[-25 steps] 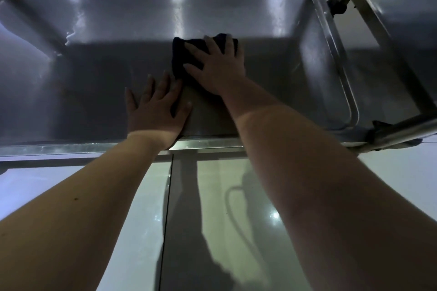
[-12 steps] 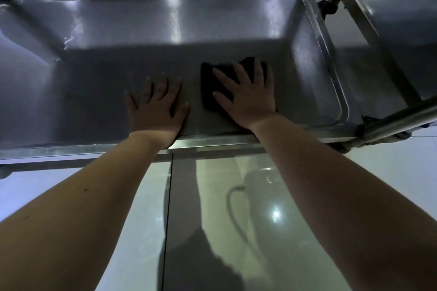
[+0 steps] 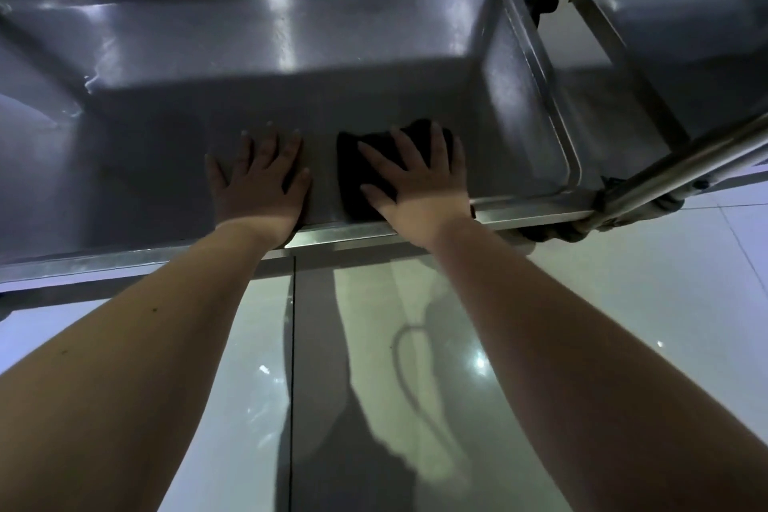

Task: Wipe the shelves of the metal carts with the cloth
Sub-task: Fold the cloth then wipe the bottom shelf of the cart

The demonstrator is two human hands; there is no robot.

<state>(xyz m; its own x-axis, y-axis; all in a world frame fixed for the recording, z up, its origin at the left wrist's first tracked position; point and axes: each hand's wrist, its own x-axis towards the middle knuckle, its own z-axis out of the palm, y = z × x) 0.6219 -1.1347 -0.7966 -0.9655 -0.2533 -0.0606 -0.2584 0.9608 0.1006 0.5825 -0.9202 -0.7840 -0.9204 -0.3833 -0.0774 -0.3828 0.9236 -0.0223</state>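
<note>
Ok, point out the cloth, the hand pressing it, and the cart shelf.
cloth [image 3: 347, 170]: head view, its uncovered left edge.
right hand [image 3: 419, 187]: head view, back of the hand.
cart shelf [image 3: 145, 162]: head view, bare tray floor.

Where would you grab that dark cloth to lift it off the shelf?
Probably the left edge of the cloth, which pokes out from under the right hand. It lies flat on the shelf, so pinch that free edge from above, on the side facing the left hand; the rest is pinned.

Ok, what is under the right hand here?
A dark cloth, pressed flat on the metal shelf by the right hand. Its middle and the shelf beneath it are covered.
</note>
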